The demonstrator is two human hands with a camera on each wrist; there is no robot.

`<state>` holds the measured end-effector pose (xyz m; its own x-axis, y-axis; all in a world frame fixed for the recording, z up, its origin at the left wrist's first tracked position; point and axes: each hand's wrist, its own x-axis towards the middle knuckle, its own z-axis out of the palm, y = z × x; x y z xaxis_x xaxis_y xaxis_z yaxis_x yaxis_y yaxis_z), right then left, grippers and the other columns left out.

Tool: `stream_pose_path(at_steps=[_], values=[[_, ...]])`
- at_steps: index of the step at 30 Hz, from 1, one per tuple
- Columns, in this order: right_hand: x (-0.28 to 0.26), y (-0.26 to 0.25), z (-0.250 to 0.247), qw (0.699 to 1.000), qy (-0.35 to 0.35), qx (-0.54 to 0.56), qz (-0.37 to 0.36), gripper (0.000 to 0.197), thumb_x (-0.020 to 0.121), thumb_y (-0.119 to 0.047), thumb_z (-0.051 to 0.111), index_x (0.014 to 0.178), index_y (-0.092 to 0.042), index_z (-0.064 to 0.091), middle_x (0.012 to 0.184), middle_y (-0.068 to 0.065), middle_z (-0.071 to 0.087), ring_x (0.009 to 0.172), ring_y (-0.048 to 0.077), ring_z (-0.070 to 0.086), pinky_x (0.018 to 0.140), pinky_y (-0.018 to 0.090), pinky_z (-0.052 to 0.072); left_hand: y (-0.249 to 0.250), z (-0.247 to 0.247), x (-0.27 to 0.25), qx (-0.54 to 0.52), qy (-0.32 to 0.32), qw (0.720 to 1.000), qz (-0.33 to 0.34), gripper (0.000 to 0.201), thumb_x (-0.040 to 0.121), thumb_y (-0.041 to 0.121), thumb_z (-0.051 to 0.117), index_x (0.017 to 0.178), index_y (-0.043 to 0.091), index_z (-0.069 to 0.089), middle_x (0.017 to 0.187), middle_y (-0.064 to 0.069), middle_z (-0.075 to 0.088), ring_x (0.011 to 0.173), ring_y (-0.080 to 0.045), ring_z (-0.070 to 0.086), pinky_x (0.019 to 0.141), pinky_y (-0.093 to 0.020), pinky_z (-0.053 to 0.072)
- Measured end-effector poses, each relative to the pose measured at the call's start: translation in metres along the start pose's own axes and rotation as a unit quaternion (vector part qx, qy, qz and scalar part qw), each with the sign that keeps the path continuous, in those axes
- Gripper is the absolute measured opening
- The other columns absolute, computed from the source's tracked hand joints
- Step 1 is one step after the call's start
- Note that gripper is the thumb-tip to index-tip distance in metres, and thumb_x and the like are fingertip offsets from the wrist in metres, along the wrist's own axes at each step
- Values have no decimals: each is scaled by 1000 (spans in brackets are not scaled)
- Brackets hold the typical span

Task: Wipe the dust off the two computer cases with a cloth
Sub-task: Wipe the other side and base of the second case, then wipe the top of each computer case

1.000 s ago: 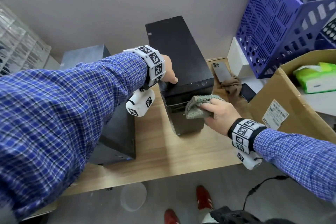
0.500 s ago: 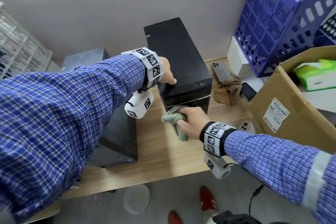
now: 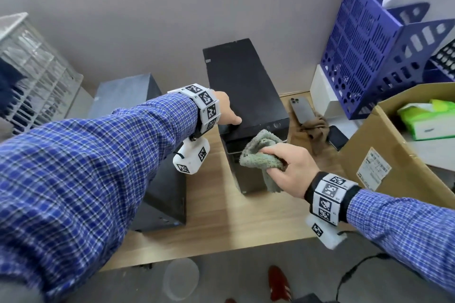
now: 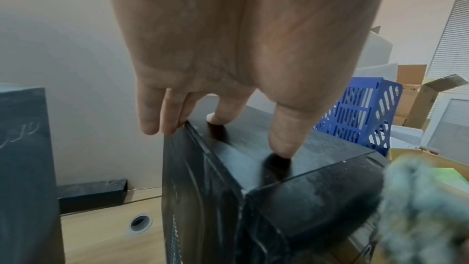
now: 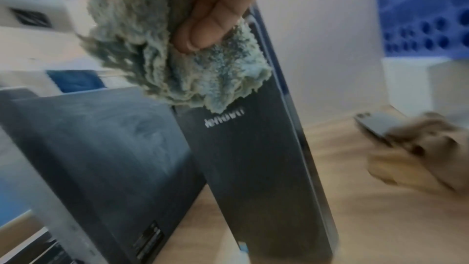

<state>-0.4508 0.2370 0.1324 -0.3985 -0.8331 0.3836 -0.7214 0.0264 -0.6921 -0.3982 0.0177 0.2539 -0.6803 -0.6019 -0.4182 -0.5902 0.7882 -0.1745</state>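
Left hand [image 3: 225, 112], fingers straight, steadies top-left edge of upright black computer case [image 3: 243, 96] on desk [image 3: 246, 216]; right hand [image 3: 289, 167] grips bunched green cloth [image 3: 258, 152] against its front upper edge; second case [image 3: 138, 96] stands left, gap between.

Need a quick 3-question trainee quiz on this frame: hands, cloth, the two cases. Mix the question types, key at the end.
1. True or false: the left hand holds the green cloth.
2. Which face of the upright black case does the cloth touch? A) top B) front C) back
3. Fill in: beside the phone, right of that case, lies a crumpled ____ cloth.

Key:
1. False. The right hand grips the green cloth; the left hand rests on the top of the upright case, fingers straight.
2. B.
3. Brown. The other case, still dusty, stands to the left.
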Motion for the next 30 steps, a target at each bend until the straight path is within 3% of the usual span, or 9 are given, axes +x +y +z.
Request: stream_pose_path(at_steps=[3,5,10,11,13,16,25,30], values=[[17,-8,-2,998,16,-43,-43,42,77,-20,63,118,-13,68,103,1,67,95,19,65,86,31,54,-6,-1,-6,-14,7,1000,-4,58,95,52,46,140,15,49,126,-10,57,116,-29,55,88,-37,45],[25,-7,2,996,-1,-77,-46,52,75,-17,65,127,-16,63,104,2,66,92,24,65,79,35,56,-9,-1,-11,-37,13,999,-4,51,97,38,43,143,16,47,134,-13,54,118,-31,55,91,-38,46],[26,2,4,988,-80,-109,-72,63,77,-19,66,138,-21,52,102,3,64,85,29,64,73,38,57,-25,9,-28,-96,39,995,-7,20,90,32,48,100,18,57,119,-14,60,102,-34,59,90,-42,52],[27,2,2,987,-89,-116,-74,63,77,-20,66,139,-22,51,103,3,64,86,28,64,75,39,57,-29,10,-33,-104,39,994,-13,21,90,32,50,101,17,59,116,-12,62,101,-32,61,90,-42,52],[31,-2,-2,984,-103,-127,-77,63,79,-22,67,139,-22,51,101,1,64,86,26,64,76,36,56,-40,13,-43,-117,39,992,-17,36,90,32,53,117,12,64,121,-9,65,107,-30,62,95,-42,52],[37,-13,1,981,-109,-132,-88,62,79,-22,68,139,-21,52,98,-3,64,84,24,64,77,30,55,-62,12,-58,-122,30,991,-41,48,92,35,58,131,7,61,129,-8,63,117,-28,60,103,-42,48],[62,-79,66,984,-136,-98,-60,58,88,-29,58,144,-28,43,118,-2,62,107,21,59,96,36,48,-164,12,-111,-108,64,983,-138,34,92,31,56,111,6,65,113,-12,66,105,-29,61,96,-39,51],[82,-120,115,991,-107,56,65,53,94,-27,52,145,-34,40,128,1,59,114,18,56,101,34,45,-215,28,-117,-69,27,986,-148,66,88,29,67,147,11,44,142,-13,53,129,-31,51,105,-37,45]])
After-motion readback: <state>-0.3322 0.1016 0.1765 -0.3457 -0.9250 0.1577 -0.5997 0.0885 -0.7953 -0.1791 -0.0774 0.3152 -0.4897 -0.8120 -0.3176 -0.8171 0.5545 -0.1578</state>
